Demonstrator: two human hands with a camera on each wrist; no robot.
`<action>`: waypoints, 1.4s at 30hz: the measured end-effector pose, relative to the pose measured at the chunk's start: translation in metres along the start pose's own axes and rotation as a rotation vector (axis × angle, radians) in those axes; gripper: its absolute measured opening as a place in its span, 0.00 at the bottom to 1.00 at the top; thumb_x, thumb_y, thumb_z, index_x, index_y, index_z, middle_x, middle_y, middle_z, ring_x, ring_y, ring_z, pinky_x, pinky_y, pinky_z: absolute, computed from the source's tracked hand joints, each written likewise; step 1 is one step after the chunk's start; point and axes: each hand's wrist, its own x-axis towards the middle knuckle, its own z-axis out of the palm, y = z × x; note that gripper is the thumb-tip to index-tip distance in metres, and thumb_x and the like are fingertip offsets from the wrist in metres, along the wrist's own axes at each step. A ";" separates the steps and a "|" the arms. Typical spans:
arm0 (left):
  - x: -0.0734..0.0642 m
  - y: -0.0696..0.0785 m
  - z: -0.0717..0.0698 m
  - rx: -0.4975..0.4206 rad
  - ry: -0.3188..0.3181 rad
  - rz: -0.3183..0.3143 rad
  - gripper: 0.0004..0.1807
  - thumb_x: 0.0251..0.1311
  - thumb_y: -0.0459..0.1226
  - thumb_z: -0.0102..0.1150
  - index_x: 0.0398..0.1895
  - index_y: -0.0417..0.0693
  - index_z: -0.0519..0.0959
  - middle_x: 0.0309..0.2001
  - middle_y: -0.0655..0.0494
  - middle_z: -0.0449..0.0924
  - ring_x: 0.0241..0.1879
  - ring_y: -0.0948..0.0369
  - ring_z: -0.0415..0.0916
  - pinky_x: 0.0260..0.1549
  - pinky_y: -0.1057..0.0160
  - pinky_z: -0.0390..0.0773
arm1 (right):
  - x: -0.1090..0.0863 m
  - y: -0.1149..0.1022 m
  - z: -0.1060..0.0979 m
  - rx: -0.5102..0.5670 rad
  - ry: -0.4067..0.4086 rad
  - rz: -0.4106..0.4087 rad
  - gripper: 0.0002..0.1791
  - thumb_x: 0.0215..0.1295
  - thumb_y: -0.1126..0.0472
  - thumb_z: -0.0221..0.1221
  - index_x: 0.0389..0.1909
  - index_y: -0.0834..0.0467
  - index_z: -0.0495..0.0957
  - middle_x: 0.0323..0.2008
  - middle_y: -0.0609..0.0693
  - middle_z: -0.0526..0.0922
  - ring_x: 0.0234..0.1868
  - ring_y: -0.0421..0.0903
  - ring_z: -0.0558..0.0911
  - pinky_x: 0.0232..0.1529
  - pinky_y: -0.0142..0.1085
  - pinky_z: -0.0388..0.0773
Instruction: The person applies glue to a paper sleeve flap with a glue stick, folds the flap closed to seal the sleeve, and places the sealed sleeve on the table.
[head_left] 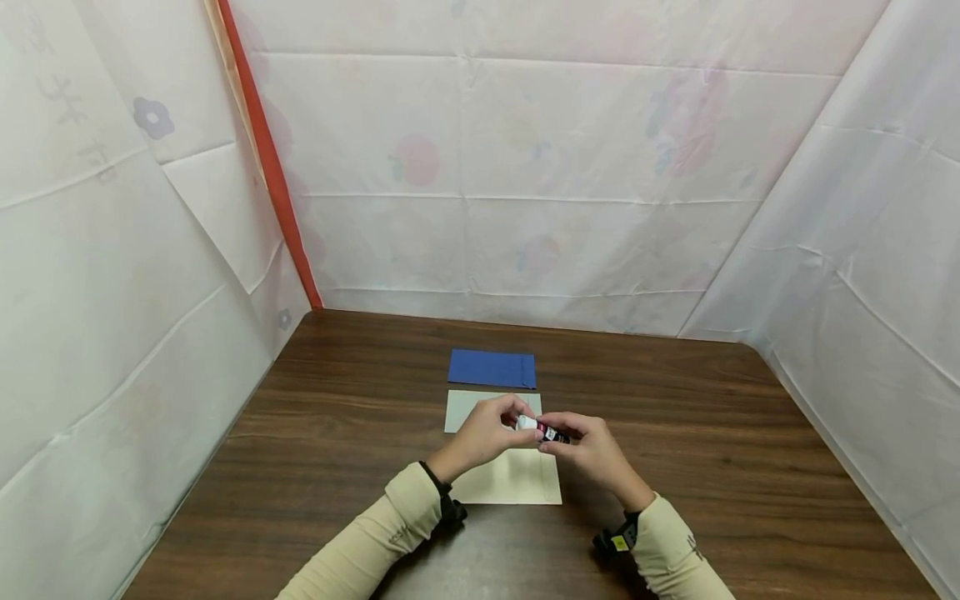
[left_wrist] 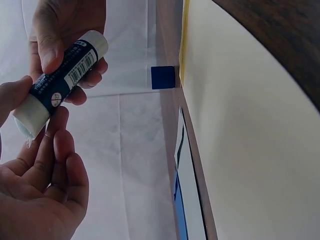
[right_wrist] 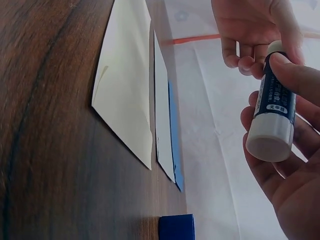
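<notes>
Both hands are on a glue stick (head_left: 546, 431) with a dark blue label and white ends, above the envelopes. My right hand (head_left: 592, 450) grips its barrel, with fingers wrapped round the label in the right wrist view. My left hand (head_left: 491, 429) pinches the opposite white end with the thumb and fingertips. At that end, a bit of clear glue (left_wrist: 29, 137) shows in the left wrist view. Beneath the hands lies a cream envelope (head_left: 510, 483), partly covered by them. Beyond it are a pale grey-green envelope (head_left: 461, 408) and a blue envelope (head_left: 491, 368).
A small dark blue block (right_wrist: 176, 227) stands on the table to the right of the envelopes in the wrist views; I cannot make it out in the head view. The brown wooden table (head_left: 337, 400) is bordered by white sheeting (head_left: 525, 167) at the back and both sides.
</notes>
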 end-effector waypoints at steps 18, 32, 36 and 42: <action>0.004 -0.003 0.002 -0.055 -0.053 -0.002 0.20 0.55 0.41 0.70 0.48 0.42 0.78 0.36 0.51 0.84 0.31 0.68 0.76 0.32 0.71 0.77 | -0.004 0.007 -0.006 -0.051 0.025 0.033 0.15 0.56 0.66 0.69 0.46 0.61 0.84 0.40 0.56 0.87 0.37 0.33 0.80 0.35 0.29 0.79; 0.013 -0.007 -0.003 0.082 -0.096 -0.012 0.21 0.55 0.36 0.68 0.52 0.41 0.77 0.42 0.50 0.83 0.41 0.57 0.79 0.41 0.67 0.76 | -0.002 0.006 -0.020 -0.050 0.071 0.089 0.17 0.56 0.63 0.69 0.48 0.60 0.83 0.38 0.56 0.86 0.34 0.35 0.79 0.35 0.30 0.78; 0.017 -0.005 -0.003 0.094 -0.099 -0.050 0.20 0.57 0.36 0.67 0.52 0.40 0.77 0.43 0.47 0.83 0.42 0.55 0.79 0.41 0.65 0.76 | -0.003 0.009 -0.022 -0.047 0.087 0.095 0.17 0.57 0.63 0.68 0.48 0.61 0.83 0.38 0.57 0.86 0.34 0.35 0.78 0.35 0.30 0.78; 0.022 -0.008 -0.001 0.105 -0.113 -0.074 0.20 0.57 0.35 0.67 0.52 0.37 0.77 0.45 0.44 0.82 0.42 0.55 0.78 0.40 0.63 0.76 | -0.004 0.011 -0.025 -0.012 0.137 0.111 0.17 0.57 0.64 0.68 0.48 0.63 0.82 0.35 0.59 0.85 0.31 0.36 0.78 0.30 0.30 0.77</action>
